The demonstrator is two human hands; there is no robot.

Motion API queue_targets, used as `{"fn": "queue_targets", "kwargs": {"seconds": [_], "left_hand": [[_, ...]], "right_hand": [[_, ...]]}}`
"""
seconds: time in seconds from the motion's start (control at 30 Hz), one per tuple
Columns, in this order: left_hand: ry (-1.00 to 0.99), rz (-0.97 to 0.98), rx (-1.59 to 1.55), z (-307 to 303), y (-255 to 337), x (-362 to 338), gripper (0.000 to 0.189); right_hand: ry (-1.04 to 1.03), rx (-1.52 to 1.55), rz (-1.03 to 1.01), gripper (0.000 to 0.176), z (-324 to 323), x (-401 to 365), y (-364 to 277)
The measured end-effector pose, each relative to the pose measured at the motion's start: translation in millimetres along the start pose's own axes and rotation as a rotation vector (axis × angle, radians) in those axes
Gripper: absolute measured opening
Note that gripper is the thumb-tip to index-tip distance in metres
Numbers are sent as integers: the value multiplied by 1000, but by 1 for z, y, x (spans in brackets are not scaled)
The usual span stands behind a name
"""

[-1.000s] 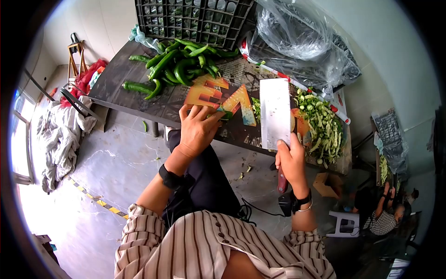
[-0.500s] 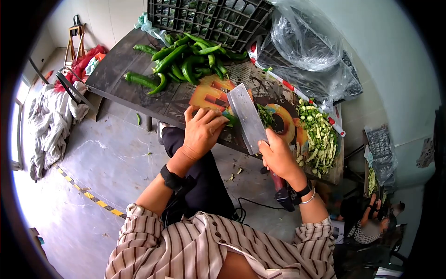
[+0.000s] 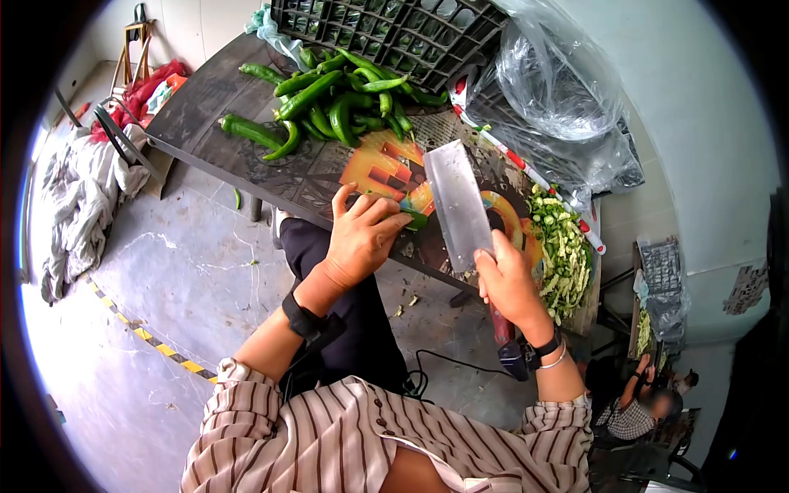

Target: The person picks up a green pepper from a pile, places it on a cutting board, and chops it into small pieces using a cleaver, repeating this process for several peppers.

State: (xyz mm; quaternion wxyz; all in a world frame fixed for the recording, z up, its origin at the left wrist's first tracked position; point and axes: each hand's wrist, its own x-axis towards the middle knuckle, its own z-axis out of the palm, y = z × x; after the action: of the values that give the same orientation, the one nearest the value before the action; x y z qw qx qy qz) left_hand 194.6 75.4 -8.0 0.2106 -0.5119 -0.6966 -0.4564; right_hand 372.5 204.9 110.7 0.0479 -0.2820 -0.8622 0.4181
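Observation:
My left hand [image 3: 364,238] presses its fingertips onto a piece of green pepper [image 3: 417,220] near the table's front edge. My right hand [image 3: 511,283] is closed round the dark red handle of a cleaver [image 3: 459,201], whose broad blade stands a little to the right of that piece. Whole green peppers [image 3: 329,103] lie in a heap toward the back of the dark table [image 3: 205,140]. Chopped pepper [image 3: 563,259] is piled at the table's right end, beyond my right hand.
Behind the peppers stands a black crate [image 3: 394,37]. Clear plastic wrap [image 3: 559,90] covers something dark at the back right, beside a red and white strip [image 3: 526,168]. Another person [image 3: 637,415] sits at the lower right. Grey cloth [image 3: 90,205] lies at the left.
The cleaver and my right hand have shifted right, away from the held pepper piece. My left hand stays on the piece. The whole view has shifted slightly.

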Motion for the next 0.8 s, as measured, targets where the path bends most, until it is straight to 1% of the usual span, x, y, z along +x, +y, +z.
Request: {"fn": "queue_targets", "kwargs": {"seconds": [0.03, 0.07, 0.1, 0.23, 0.4, 0.5, 0.67, 0.8], "left_hand": [[4, 1, -4, 0, 0, 0, 24], [5, 0, -5, 0, 0, 0, 24], [5, -1, 0, 0, 1, 0, 24], [7, -8, 23, 1, 2, -1, 26], [20, 24, 42, 1, 2, -2, 27], [15, 27, 53, 0, 3, -2, 27], [13, 8, 36, -2, 3, -1, 25], [-4, -19, 22, 0, 3, -1, 22]], "right_hand": [[-13, -30, -20, 14, 1, 0, 3], [-60, -43, 22, 14, 4, -1, -1], [-40, -180, -84, 16, 9, 0, 14], [-17, -152, -60, 16, 10, 0, 12], [-9, -187, -91, 15, 13, 0, 7], [-18, -198, -72, 16, 11, 1, 5], [-98, -91, 9, 19, 8, 4, -5], [-90, -105, 44, 18, 8, 6, -4]]}}
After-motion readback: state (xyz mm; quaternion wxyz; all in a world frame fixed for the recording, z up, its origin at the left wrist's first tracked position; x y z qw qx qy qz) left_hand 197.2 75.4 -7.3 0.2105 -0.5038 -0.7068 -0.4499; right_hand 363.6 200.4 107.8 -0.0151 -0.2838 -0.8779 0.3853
